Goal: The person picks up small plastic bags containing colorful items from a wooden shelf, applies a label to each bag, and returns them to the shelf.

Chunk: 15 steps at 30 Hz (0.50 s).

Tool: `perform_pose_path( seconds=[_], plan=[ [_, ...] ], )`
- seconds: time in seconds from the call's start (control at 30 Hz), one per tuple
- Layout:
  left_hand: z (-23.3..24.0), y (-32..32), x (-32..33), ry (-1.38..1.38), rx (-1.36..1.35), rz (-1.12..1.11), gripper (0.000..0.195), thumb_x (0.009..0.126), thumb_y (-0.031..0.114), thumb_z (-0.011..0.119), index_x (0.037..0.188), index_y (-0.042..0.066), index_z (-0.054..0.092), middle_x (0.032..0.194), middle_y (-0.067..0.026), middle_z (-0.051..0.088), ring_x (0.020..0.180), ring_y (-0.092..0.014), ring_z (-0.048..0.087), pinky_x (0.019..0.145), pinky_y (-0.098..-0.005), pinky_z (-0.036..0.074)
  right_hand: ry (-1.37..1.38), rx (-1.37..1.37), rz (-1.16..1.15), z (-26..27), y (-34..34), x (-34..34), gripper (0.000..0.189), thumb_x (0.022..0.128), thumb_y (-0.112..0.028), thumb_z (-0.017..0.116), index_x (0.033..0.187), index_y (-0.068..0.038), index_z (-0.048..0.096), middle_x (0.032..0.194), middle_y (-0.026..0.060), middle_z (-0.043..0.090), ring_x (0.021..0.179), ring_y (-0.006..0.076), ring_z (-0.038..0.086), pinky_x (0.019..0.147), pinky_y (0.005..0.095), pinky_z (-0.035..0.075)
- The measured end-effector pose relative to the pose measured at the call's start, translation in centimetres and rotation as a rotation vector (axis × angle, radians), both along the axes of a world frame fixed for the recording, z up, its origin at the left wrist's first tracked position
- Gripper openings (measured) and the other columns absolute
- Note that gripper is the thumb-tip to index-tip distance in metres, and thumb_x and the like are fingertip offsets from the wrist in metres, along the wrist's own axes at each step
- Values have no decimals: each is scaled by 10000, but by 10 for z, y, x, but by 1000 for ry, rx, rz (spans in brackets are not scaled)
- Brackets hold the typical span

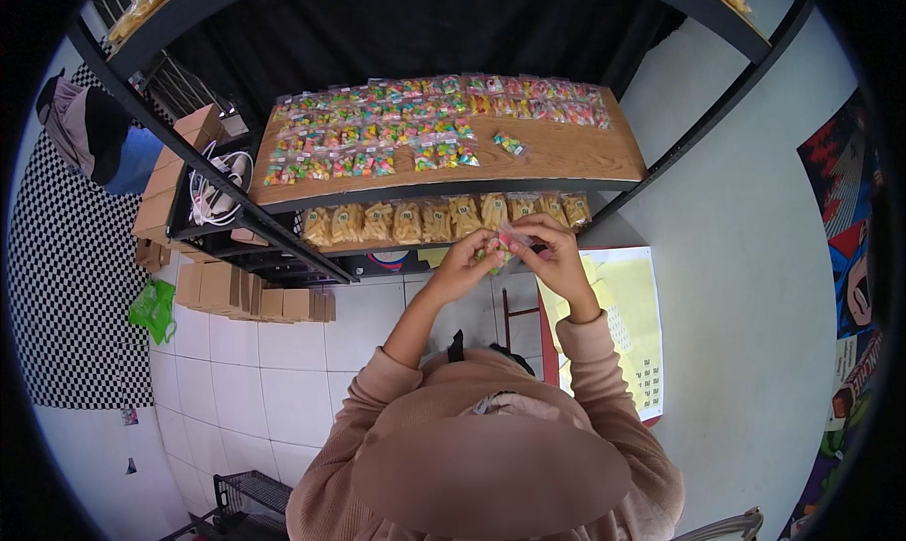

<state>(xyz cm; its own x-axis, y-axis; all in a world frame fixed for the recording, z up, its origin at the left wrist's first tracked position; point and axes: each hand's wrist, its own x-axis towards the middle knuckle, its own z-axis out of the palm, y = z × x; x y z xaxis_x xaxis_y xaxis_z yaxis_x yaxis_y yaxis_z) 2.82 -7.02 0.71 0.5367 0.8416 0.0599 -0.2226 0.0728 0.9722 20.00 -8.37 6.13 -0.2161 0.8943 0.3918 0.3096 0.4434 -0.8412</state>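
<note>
Between my hands is a small clear plastic bag of colourful candies (504, 246), held in front of the shelf's edge. My left hand (470, 261) grips the bag's lower left side, where the candies lie. With its fingers at the bag's upper right, my right hand (552, 247) pinches the clear plastic. Beyond them, rows of similar candy bags (368, 130) cover much of the wooden shelf (566, 155). One candy bag (509, 144) lies apart from the rows.
Below, bags of pale stick-shaped snacks (407, 222) line a lower shelf. Sticker sheets (623, 328) lie on a table at right. Cardboard boxes (226, 289) and a green bag (153, 309) sit at left. A black shelf post (283, 236) slants nearby; a black crate (255, 495) stands behind.
</note>
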Motion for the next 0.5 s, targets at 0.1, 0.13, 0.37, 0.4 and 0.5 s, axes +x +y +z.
perform_pose_path(
  seconds=[0.1, 0.13, 0.37, 0.4, 0.5],
  plan=[
    [-2, 1, 0, -47, -15, 34, 207, 833, 114, 541, 1008, 23, 477, 881, 1, 496, 815, -61, 503, 654, -195, 420, 16, -35, -5, 0, 0, -5, 140, 734, -25, 625, 873, -16, 631, 847, 85, 590, 734, 163, 573, 648, 253, 455],
    [-2, 1, -3, 15, 38, 36, 224, 835, 116, 540, 1026, 21, 473, 906, -14, 506, 822, -76, 514, 682, -209, 422, 22, -33, 0, 0, 0, -7, 131, 736, -23, 622, 866, -15, 631, 828, 82, 590, 710, 155, 570, 630, 248, 455],
    [13, 0, -18, 88, 237, 217, 198, 822, 77, 548, 999, 15, 484, 905, -51, 519, 804, -105, 520, 676, -231, 464, -45, 2, 55, 6, 1, -27, 118, 751, -1, 583, 858, -12, 629, 796, 94, 583, 692, 168, 572, 600, 249, 453],
    [14, 1, -22, 67, 196, 202, 185, 820, 67, 549, 985, 13, 486, 897, -52, 517, 802, -107, 518, 660, -231, 473, -56, 8, 50, 6, 2, -31, 117, 749, -1, 583, 856, -12, 629, 795, 94, 582, 692, 169, 573, 599, 251, 453],
    [7, 6, -29, 39, 243, 251, 142, 817, 47, 546, 939, 12, 481, 889, -54, 513, 800, -110, 518, 627, -244, 495, -67, 41, 39, 6, 7, -42, 114, 741, 2, 586, 847, -9, 627, 790, 94, 582, 694, 175, 575, 600, 255, 454]
  ],
)
